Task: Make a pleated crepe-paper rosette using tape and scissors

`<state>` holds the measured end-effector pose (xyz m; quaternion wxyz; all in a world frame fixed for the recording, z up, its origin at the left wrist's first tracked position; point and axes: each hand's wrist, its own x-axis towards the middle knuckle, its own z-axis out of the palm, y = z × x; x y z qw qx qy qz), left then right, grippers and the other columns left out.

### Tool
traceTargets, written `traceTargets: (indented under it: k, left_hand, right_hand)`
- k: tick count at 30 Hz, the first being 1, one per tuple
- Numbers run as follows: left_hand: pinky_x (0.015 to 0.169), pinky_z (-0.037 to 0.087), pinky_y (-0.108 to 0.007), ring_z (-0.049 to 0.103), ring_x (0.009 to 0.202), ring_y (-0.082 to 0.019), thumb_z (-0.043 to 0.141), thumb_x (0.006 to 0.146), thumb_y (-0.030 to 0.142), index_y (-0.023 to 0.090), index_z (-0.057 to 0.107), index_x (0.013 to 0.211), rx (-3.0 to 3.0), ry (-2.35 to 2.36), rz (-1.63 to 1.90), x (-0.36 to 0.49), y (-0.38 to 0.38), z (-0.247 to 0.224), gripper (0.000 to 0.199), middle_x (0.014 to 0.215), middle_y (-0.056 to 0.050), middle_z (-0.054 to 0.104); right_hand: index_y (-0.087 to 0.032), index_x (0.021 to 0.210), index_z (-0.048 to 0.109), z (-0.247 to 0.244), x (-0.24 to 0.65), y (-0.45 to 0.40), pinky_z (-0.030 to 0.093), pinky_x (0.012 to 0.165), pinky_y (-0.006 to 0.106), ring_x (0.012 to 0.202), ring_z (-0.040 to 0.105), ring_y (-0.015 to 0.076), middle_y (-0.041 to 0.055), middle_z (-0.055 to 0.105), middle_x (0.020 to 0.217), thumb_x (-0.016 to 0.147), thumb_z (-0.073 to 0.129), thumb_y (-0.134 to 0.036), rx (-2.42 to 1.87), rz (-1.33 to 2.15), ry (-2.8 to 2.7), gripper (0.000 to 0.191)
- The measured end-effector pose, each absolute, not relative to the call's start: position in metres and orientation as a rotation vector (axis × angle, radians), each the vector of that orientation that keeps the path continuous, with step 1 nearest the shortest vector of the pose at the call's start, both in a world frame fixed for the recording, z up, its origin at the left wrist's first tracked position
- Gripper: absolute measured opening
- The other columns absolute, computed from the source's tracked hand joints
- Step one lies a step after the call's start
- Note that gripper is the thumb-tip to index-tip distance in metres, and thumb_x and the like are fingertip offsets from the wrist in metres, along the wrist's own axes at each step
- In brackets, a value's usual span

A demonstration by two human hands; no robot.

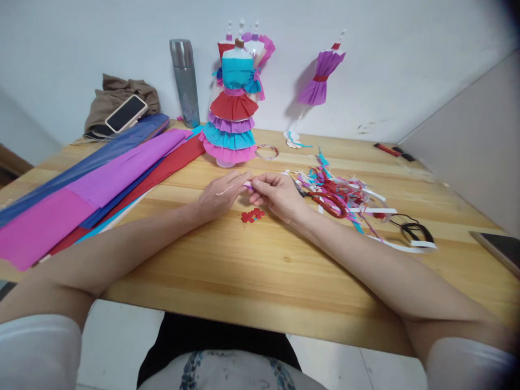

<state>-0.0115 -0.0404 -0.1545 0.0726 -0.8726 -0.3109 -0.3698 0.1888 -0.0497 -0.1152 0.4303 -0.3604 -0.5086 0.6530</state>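
Both forearms extend forward over the wooden desk (pixel 284 260) from bent elbows near its front edge, converging at the hands. The left hand (pixel 222 197) is held back-up, fingers together and lightly bent, pointing toward the right hand; its thumb is hidden, so its grip cannot be confirmed. The right hand (pixel 280 196) is closed in a pinch — thumb and index finger on a small purple strip (pixel 248 186), the other fingers curled beneath. The strip lies between the two hands, at the left fingertips. Its full shape is too small to make out.

Small red paper pieces (pixel 252 215) lie on the desk, just on the near side of the hands. Scissors with red handles (pixel 330 205) rest to the right of the right hand, against a heap of paper scraps (pixel 345 189), white strips among them.

Beyond the hands, a dress form in a tiered paper dress (pixel 233 111) stands upright, other forms partly hidden behind it. A purple paper dress (pixel 320 78) on a further form leans near the wall. Coloured paper sheets (pixel 101 184) lie at left; a grey flask (pixel 185 84) stands behind them.
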Motion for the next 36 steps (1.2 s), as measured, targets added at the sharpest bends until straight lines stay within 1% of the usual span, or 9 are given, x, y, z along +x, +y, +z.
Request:
traceTargets:
  k: [4, 9, 14, 18, 22, 27, 31, 33, 36]
  left_hand:
    - [0.090, 0.060, -0.034, 0.074, 0.103, -0.022, 0.034, 0.112, 0.043, 0.015, 0.067, 0.130, -2.590, -1.001, -1.136, -0.009, -0.043, -0.150, 0.047, 0.114, -0.013, 0.078]
    - [0.090, 0.059, -0.033, 0.074, 0.101, -0.021, 0.036, 0.111, 0.041, 0.013, 0.070, 0.123, -2.562, -0.934, -1.177, -0.007, -0.046, -0.146, 0.045, 0.110, -0.014, 0.079]
    - [0.081, 0.059, -0.032, 0.074, 0.091, -0.020, 0.037, 0.112, 0.036, 0.012, 0.071, 0.120, -2.502, -0.865, -1.159, -0.008, -0.045, -0.146, 0.042, 0.103, -0.013, 0.080]
    - [0.084, 0.060, -0.031, 0.075, 0.093, -0.019, 0.035, 0.112, 0.038, 0.014, 0.070, 0.119, -2.543, -0.882, -1.170, -0.008, -0.043, -0.148, 0.043, 0.105, -0.011, 0.080]
    - [0.089, 0.060, -0.034, 0.074, 0.101, -0.021, 0.034, 0.112, 0.043, 0.015, 0.070, 0.122, -2.608, -0.957, -1.197, -0.009, -0.041, -0.151, 0.047, 0.111, -0.013, 0.079]
    - [0.096, 0.058, -0.034, 0.073, 0.108, -0.021, 0.054, 0.105, 0.044, 0.017, 0.067, 0.133, -2.630, -1.192, -1.249, -0.009, -0.042, -0.152, 0.041, 0.116, -0.012, 0.078]
    - [0.093, 0.059, -0.033, 0.073, 0.109, -0.021, 0.072, 0.094, 0.043, 0.017, 0.067, 0.136, -2.667, -1.358, -1.442, -0.006, -0.044, -0.148, 0.050, 0.123, -0.012, 0.076]
    - [0.085, 0.061, -0.031, 0.074, 0.100, -0.020, 0.076, 0.089, 0.041, 0.014, 0.069, 0.132, -2.728, -1.462, -1.596, -0.004, -0.045, -0.144, 0.052, 0.118, -0.012, 0.078]
    - [0.059, 0.056, -0.025, 0.069, 0.065, -0.014, 0.077, 0.086, 0.041, 0.010, 0.070, 0.127, -2.898, -1.685, -1.811, -0.002, -0.047, -0.136, 0.052, 0.081, -0.005, 0.076]
  right_hand:
    - [-0.015, 0.072, 0.074, -0.115, 0.189, -0.050, 0.056, 0.050, 0.020, 0.052, 0.065, 0.0100, 0.0029, 0.073, 0.066, 0.062, 0.097, -0.046, -0.909, 1.621, -1.272, 0.040]
    - [-0.015, 0.071, 0.073, -0.116, 0.189, -0.049, 0.056, 0.050, 0.021, 0.052, 0.065, 0.0102, 0.0021, 0.071, 0.063, 0.062, 0.097, -0.047, -0.913, 1.607, -1.285, 0.041]
    - [-0.016, 0.075, 0.074, -0.115, 0.189, -0.050, 0.057, 0.051, 0.022, 0.054, 0.067, 0.0114, 0.0037, 0.074, 0.069, 0.062, 0.096, -0.048, -0.911, 1.614, -1.267, 0.041]
    - [-0.017, 0.081, 0.075, -0.112, 0.188, -0.052, 0.057, 0.049, 0.022, 0.054, 0.068, 0.0122, 0.0029, 0.076, 0.071, 0.055, 0.100, -0.046, -0.909, 1.621, -1.249, 0.047]
    - [-0.017, 0.075, 0.072, -0.113, 0.187, -0.053, 0.056, 0.049, 0.022, 0.052, 0.067, 0.0117, 0.0012, 0.073, 0.066, 0.052, 0.101, -0.044, -0.925, 1.602, -1.276, 0.046]
    - [-0.017, 0.082, 0.070, -0.114, 0.188, -0.052, 0.058, 0.053, 0.026, 0.052, 0.067, 0.0139, 0.0005, 0.071, 0.059, 0.059, 0.097, -0.047, -0.915, 1.522, -1.350, 0.046]
    - [-0.019, 0.086, 0.069, -0.114, 0.187, -0.052, 0.060, 0.055, 0.028, 0.053, 0.068, 0.0148, -0.0007, 0.072, 0.060, 0.062, 0.095, -0.047, -0.905, 1.440, -1.402, 0.045]
    - [-0.020, 0.085, 0.069, -0.114, 0.186, -0.052, 0.060, 0.055, 0.028, 0.054, 0.069, 0.0150, -0.0009, 0.072, 0.060, 0.061, 0.095, -0.046, -0.905, 1.409, -1.411, 0.044]
    - [-0.020, 0.083, 0.070, -0.114, 0.185, -0.052, 0.059, 0.054, 0.028, 0.054, 0.069, 0.0151, -0.0013, 0.072, 0.060, 0.060, 0.095, -0.047, -0.912, 1.380, -1.412, 0.043]
